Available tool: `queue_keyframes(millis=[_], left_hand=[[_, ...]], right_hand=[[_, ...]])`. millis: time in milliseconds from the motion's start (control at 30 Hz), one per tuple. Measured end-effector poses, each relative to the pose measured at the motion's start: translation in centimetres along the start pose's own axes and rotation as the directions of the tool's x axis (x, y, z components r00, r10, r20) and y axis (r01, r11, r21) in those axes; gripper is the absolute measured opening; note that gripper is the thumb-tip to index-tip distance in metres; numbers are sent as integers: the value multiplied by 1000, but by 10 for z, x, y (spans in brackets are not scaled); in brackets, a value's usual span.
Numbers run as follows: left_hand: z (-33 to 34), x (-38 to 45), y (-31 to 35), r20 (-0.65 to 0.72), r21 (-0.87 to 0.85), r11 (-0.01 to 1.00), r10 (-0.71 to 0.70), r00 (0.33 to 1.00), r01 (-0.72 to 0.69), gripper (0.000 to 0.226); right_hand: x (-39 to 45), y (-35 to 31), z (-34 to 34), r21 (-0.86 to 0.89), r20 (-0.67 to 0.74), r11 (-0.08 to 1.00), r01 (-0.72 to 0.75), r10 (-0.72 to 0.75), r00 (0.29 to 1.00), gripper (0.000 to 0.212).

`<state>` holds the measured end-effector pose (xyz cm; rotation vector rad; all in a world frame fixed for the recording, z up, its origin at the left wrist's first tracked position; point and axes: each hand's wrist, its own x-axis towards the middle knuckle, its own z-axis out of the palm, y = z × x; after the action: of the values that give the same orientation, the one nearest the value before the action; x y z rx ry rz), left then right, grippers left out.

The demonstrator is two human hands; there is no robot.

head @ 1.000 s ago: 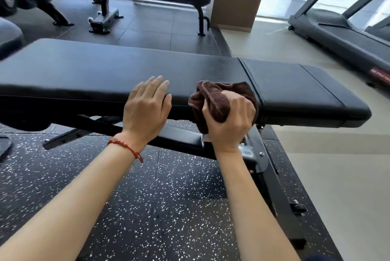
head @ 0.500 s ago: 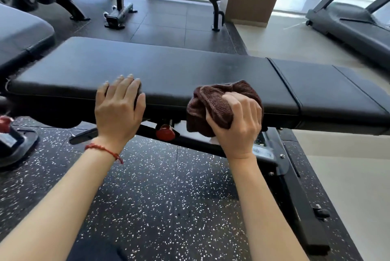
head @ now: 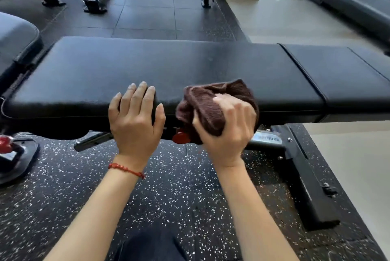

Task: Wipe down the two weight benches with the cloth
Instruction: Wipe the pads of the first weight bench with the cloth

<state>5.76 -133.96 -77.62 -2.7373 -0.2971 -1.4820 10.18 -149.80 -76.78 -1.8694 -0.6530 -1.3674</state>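
The right hand is bunching the brown cloth tight against the bench pad's near edge, while the left hand is lying flat there, fingers together.

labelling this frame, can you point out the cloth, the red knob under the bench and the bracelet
cloth [head: 213, 100], head view, on the brown folds above the knuckles
red knob [head: 181, 137], head view, on its round face
bracelet [head: 126, 169], head view, on the red cord across the left wrist

Viewpoint: head-worn wide-angle camera.
Direction: forward and down, across the near weight bench.
Nearness: close; both forearms enter from the bottom edge.
Shared views: a single view only.
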Motion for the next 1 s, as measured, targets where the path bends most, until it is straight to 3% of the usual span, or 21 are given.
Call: queue_keyframes(millis=[133, 267, 567, 800, 1000], left_hand=[[4, 0, -2, -21, 17, 1000, 8, 1000, -7, 38], [6, 0, -4, -19, 53, 998, 39, 999, -38, 41], [-1, 2, 1, 28, 73, 997, 22, 999, -24, 44], [-13, 8, 1, 101, 56, 998, 26, 995, -32, 38], [-44, 11, -48, 131, 33, 998, -66, 989, 62, 36]], right_hand=[[2, -13, 13, 37, 69, 996, 77, -80, 994, 34], [0, -1, 9, 40, 40, 989, 142, -144, 989, 36], [5, -2, 10, 71, 79, 995, 69, -74, 994, 34], [3, -4, 15, 68, 29, 997, 44, -46, 999, 36], [0, -3, 18, 52, -18, 998, 29, -28, 999, 29]])
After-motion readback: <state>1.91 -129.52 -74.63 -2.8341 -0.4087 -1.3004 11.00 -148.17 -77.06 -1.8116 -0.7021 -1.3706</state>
